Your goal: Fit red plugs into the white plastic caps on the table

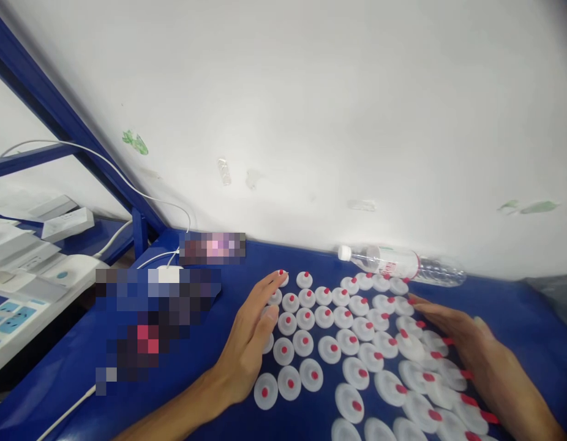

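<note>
Several small white discs with red centres (330,348) lie close together in rows on the blue table (72,367). My left hand (251,340) lies flat along the left side of the group, fingers stretched and touching the outer discs. My right hand (467,334) lies flat along the right side, fingers extended over discs there; some discs near it show longer red stems. Neither hand grips anything.
A clear plastic bottle (403,264) lies on its side against the white wall behind the discs. A blurred patch and a white cable (141,196) sit left of the discs. White power strips (63,223) and a blue frame (58,122) stand at far left.
</note>
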Available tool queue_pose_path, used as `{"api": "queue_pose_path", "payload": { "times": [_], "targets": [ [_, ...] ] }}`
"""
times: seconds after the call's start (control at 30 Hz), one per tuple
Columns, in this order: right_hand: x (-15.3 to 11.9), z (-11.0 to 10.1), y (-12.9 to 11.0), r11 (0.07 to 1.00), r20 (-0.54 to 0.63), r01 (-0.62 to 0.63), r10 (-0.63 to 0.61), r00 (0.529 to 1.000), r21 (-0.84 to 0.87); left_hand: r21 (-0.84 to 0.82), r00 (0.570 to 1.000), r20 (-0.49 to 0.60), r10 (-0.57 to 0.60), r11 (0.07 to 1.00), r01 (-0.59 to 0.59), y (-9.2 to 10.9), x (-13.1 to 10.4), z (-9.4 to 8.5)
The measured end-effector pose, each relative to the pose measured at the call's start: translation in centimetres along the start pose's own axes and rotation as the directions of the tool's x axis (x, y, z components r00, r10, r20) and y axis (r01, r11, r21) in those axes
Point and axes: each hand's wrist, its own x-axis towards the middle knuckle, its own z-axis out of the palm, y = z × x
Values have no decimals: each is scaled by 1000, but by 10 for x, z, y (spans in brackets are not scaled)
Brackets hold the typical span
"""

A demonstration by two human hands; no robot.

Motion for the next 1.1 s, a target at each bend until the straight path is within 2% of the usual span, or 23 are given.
{"api": "queue_pose_path", "payload": {
  "times": [0.13,0.23,0.43,0.67,0.9,1.1],
  "targets": [
    [-10,1,-15,998,85,-44,40,996,39,-15,1000,-5,9,1000,-9,0,0,1],
    [-14,4,-24,999,83,-30,27,996,39,-29,1000,-10,20,999,-20,-1,1,1],
    [-11,5,-25,998,110,-6,-1,994,62,-32,1000,-8,8,999,-8,-1,2,1],
    [-16,11,-44,999,101,-8,5,995,37,-59,1000,-24,-17,998,15,2,3,3],
    [-14,9,-40,999,117,-8,3,993,44,-51,999,-33,-20,999,18,3,4,3],
    [-17,10,-46,998,129,-25,18,991,57,-62,999,-28,-24,998,23,3,4,3]
  ]
}}
